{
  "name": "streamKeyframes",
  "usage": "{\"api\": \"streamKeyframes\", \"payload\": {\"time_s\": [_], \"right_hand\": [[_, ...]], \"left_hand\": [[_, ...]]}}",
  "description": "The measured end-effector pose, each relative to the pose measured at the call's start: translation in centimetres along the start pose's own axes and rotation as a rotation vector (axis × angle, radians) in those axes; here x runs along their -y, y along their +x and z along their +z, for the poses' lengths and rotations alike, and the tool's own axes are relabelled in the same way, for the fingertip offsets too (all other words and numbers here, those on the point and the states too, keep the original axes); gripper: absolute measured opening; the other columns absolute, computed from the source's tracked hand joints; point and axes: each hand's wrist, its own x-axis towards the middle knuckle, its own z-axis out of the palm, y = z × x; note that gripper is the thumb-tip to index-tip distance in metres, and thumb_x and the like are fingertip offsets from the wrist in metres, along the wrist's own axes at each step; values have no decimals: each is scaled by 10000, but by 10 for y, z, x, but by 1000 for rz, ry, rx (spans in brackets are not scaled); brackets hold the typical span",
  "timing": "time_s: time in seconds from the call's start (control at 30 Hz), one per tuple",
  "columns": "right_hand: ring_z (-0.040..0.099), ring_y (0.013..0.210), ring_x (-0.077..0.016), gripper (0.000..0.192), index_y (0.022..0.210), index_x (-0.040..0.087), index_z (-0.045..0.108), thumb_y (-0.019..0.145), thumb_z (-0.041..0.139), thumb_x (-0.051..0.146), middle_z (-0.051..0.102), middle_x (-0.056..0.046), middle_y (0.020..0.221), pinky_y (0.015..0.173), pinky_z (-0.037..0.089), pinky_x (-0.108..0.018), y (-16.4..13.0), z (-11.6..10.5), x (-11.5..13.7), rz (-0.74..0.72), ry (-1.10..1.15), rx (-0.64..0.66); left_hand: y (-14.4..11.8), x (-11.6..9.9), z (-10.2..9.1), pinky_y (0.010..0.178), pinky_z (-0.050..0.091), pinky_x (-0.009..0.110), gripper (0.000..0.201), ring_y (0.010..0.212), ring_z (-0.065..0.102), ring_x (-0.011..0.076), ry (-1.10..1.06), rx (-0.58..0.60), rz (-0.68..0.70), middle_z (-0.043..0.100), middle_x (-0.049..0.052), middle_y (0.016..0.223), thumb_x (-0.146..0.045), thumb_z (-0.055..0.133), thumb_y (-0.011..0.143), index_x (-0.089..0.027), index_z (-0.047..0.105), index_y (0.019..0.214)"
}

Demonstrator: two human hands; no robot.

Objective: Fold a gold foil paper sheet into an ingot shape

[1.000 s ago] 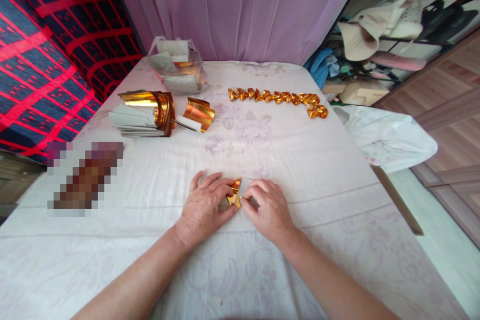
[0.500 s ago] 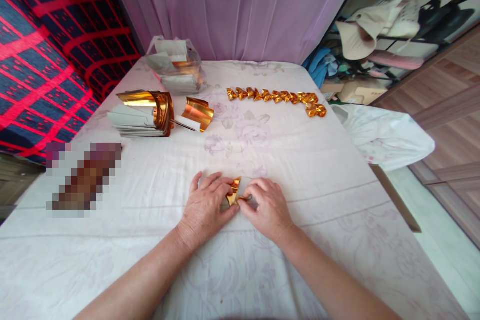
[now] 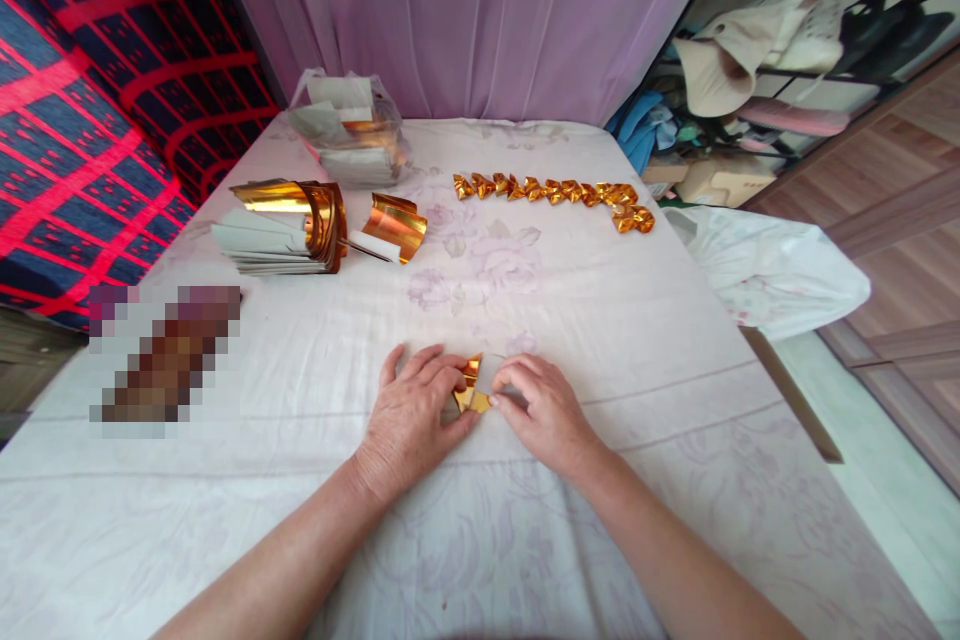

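1 part-folded foil (image 3: 472,392), 1 paper stack (image 3: 281,242), perhaps 12 gold nuggets (image 3: 553,191).

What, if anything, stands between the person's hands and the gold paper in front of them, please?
Nothing visible does: the left hand partly covers the gold paper, and the right hand has its fingertips at the paper's right side.

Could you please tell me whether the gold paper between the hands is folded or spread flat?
Partly folded: the gold paper shows golden flaps beside a pale grey area, between the left hand and right hand.
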Motion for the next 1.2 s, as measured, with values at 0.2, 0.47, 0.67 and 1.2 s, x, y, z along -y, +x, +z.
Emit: {"api": "streamKeyframes", "payload": {"time_s": [0.2, 0.47, 0.67, 1.2], "right_hand": [[592, 850, -181, 135, 813, 220, 594, 798, 592, 86, 632, -8, 865, 774, 405, -317, 2, 0, 0, -14, 1, 14], [586, 849, -179, 131, 807, 220, 592, 804, 581, 89, 630, -10, 859, 775, 398, -315, 2, 1, -1, -22, 1, 16], [578, 824, -166, 168, 787, 216, 591, 794, 556, 51, 621, -5, 846, 752, 399, -298, 4, -3, -3, -53, 46, 42], [584, 844, -184, 119, 816, 208, 620, 776, 603, 97, 623, -24, 904, 784, 406, -333, -1, 2, -3, -79, -19, -6]], "left_hand": [[2, -7, 2, 1133, 201, 576, 187, 1263, 508, 303, 14, -10, -51, 681, 23, 1182, -288, 689, 784, -240, 613, 948], [4, -13, 8, 1134, 195, 564, 163, 1208, 542, 287, 24, -59, -84, 693, 38, 1120, -320, 696, 800, -229, 596, 890], [3, -10, 7, 1119, 217, 557, 134, 1232, 525, 284, 25, -41, -79, 682, 33, 1161, -279, 681, 802, -228, 580, 872], [2, -8, 9, 1119, 216, 559, 272, 1236, 521, 292, 14, -64, -65, 685, 47, 1137, -289, 675, 799, -241, 559, 1041]]}}
